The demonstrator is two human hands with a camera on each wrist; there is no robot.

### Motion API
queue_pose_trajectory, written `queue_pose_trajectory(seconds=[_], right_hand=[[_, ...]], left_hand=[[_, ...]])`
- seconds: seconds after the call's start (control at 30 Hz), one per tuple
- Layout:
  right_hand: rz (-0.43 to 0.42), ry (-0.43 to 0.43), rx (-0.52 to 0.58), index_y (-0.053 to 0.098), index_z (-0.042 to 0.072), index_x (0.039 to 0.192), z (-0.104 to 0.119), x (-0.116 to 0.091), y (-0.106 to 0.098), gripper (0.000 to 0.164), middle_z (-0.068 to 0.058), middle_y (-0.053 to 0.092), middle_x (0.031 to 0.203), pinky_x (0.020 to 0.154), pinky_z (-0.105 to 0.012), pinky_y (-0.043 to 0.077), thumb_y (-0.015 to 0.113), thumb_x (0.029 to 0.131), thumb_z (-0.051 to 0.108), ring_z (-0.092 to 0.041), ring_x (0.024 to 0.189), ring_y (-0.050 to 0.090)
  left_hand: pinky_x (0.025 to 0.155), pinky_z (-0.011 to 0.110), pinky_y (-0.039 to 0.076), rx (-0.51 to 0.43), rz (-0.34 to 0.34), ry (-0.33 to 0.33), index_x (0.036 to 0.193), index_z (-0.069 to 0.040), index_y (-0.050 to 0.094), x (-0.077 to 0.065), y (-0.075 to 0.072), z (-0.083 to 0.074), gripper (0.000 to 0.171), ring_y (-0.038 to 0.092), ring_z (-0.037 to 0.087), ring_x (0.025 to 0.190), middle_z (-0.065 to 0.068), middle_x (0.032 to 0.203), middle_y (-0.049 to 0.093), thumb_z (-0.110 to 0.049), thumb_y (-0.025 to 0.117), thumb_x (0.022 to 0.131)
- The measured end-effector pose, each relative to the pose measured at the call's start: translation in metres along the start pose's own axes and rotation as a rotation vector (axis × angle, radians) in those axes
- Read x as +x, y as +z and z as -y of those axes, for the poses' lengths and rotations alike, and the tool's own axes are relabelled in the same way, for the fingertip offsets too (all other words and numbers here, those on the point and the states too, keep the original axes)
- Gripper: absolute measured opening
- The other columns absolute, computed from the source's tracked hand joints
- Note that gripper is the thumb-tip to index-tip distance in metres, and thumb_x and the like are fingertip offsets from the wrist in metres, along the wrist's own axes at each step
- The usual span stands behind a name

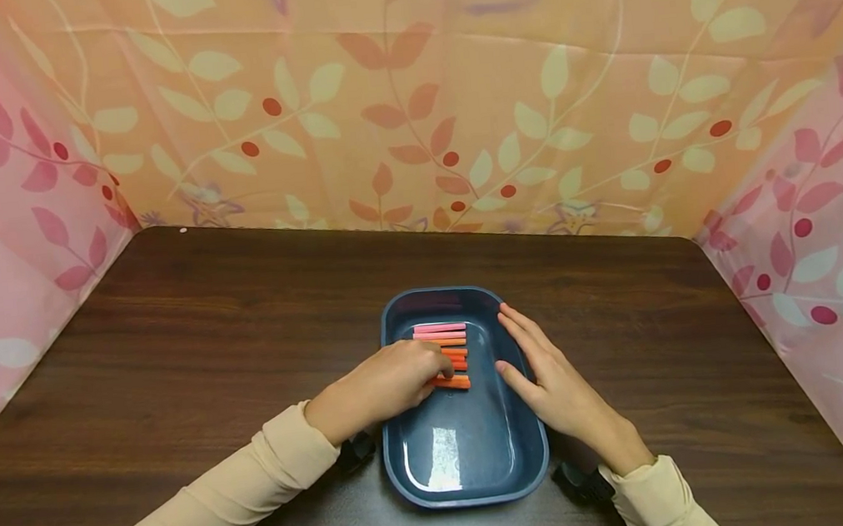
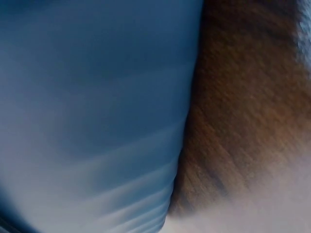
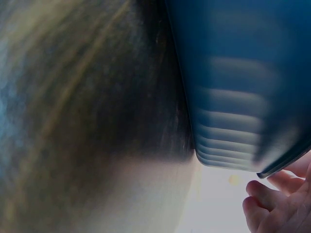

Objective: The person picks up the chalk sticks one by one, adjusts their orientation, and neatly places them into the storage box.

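Observation:
A dark blue tray with raised walls stands on the table. Inside it, a column of thin sticks lies crosswise, running from pink sticks at the far end to orange. My left hand reaches over the left wall, its fingers curled at the nearest orange stick, which it appears to pinch; the thumb and the sticks' left ends are hidden. Along the right wall my right hand rests with its fingers fairly straight, touching the rim. In the right wrist view, fingertips show beside the tray's ribbed outer wall.
The brown wooden table surrounds the tray. Leaf-patterned cloth hangs behind it and at both sides. Dark wrist straps sit by the tray's near corners. In the left wrist view, the tray's outer wall fills most of the picture.

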State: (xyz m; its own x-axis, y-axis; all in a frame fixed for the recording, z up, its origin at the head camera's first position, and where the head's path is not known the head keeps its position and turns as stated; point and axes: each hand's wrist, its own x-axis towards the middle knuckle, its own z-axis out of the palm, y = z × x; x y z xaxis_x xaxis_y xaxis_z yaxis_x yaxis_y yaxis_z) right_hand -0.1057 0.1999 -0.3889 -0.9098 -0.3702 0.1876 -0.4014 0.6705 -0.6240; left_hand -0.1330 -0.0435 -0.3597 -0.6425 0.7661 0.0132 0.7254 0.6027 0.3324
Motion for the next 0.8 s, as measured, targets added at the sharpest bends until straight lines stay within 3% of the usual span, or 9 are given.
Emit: queue_pose_trajectory(seconds=[0.27, 0.57, 0.8], right_hand=[[0.007, 0.010, 0.004, 0.029, 0.003, 0.155, 0.0009, -0.0007, -0.0004, 0.066, -0.011, 0.022, 0.165, 0.114, -0.062, 0.029, 0.059, 0.098, 0.018, -0.036, 0.148, 0.029], [-0.004, 0.000, 0.007, 0.029, 0.003, 0.155, -0.0003, 0.0001, 0.0008, 0.066, -0.010, 0.022, 0.165, 0.115, -0.061, 0.029, 0.060, 0.098, 0.017, -0.035, 0.149, 0.029], [0.003, 0.015, 0.005, 0.029, 0.003, 0.155, -0.0001, 0.0005, 0.0006, 0.066, -0.010, 0.022, 0.165, 0.114, -0.062, 0.029, 0.059, 0.098, 0.018, -0.036, 0.149, 0.029]], left_hand=[[0.078, 0.031, 0.056, 0.074, -0.001, -0.026, 0.097, -0.013, 0.076, 0.0011, 0.0009, -0.0028, 0.013, 0.060, 0.015, 0.076, 0.000, 0.087, 0.072, -0.005, 0.073, 0.087], [0.079, 0.037, 0.058, 0.146, -0.032, -0.044, 0.099, -0.015, 0.076, 0.0001, 0.0039, -0.0031, 0.011, 0.067, 0.020, 0.081, 0.004, 0.092, 0.073, -0.011, 0.073, 0.088], [0.075, 0.032, 0.056, 0.082, -0.037, -0.025, 0.100, -0.013, 0.075, 0.0000, 0.0024, 0.0004, 0.013, 0.061, 0.015, 0.077, 0.000, 0.088, 0.069, -0.013, 0.075, 0.087]])
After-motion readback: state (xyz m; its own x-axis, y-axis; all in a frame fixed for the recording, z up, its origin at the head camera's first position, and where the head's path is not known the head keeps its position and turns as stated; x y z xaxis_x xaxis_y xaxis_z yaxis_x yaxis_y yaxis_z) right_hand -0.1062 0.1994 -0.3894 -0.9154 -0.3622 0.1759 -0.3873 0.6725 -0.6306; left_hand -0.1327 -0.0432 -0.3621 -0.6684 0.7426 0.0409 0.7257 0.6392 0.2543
